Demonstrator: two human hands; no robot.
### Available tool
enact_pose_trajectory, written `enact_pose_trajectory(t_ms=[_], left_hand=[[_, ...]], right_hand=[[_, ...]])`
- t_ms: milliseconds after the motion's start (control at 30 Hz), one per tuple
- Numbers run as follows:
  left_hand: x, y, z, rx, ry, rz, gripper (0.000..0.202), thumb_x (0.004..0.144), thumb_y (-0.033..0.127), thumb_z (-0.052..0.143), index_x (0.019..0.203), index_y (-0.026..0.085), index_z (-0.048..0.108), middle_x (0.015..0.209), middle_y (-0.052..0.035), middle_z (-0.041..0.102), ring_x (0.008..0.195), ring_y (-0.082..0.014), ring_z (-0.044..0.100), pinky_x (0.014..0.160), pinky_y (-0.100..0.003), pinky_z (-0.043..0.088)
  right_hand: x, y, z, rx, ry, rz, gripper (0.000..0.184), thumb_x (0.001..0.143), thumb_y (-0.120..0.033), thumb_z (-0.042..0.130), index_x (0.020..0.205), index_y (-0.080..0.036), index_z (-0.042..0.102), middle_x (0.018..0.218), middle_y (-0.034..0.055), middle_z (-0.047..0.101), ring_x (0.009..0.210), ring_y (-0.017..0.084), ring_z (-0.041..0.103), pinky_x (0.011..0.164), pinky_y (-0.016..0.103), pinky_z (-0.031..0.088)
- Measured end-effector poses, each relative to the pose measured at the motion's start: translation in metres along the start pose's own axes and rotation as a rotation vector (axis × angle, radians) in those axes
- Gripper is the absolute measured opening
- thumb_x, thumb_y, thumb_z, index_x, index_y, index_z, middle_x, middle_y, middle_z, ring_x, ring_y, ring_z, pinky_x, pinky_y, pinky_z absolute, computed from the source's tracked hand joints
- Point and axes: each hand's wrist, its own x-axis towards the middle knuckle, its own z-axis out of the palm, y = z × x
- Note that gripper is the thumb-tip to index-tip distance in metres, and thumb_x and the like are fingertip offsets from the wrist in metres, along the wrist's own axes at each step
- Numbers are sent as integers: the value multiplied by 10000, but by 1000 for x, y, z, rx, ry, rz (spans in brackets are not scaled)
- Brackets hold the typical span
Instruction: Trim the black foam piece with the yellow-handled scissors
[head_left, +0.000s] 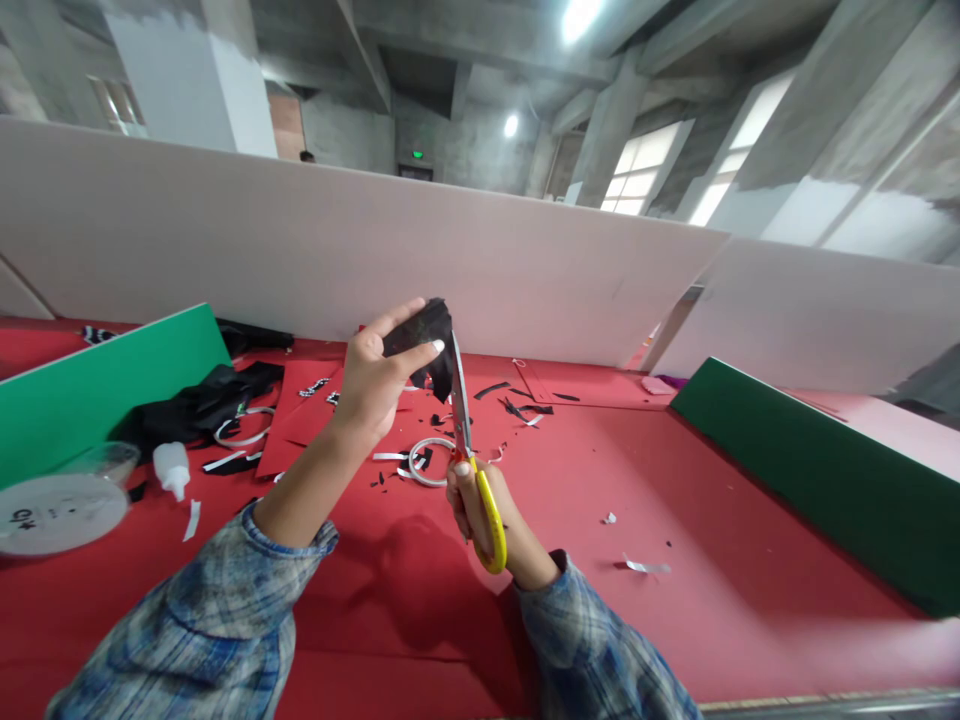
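Scissors handle half-buried in right grip. Black piece part-covered by left grip. Disc cut by left edge — its marks unreadable. Scraps on counter too small to identify.

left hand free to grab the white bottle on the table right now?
Probably not as is: the left hand is pinching a black piece at the scissors. The path looks open, though; the white bottle sits uncovered on the red table beside that forearm.
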Motion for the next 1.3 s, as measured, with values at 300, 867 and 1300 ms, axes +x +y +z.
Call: enact_pose_trajectory(t_ms=[300,867,1300], left_hand=[[2,1,-2,-20,-29,-16,524,547,182,906,1062,218,819,1114,-65,834,1129,-299,760,1054,-427,608],[6,6,-4,-103,-13,40,499,587,202,920,1071,271,815,1177,-52,824,1249,-315,718,1003,-371,636],[-2,0,0,-38,-174,-136,580,537,187,937,1106,206,825,1144,-70,828,1137,-292,749,1049,-427,603]], right_hand=[[-9,-14,-3,-83,-31,-151,837,918,-951,263,909,-209,648,635,-22,489,501,137,410,527,302,396],[-8,-6,-1,33,-129,-157,807,909,-951,327,948,-200,620,778,17,588,460,89,388,466,279,352],[0,0,-4,103,-15,-157,793,915,-939,360,875,-192,625,742,2,580,441,75,374,437,252,331]])
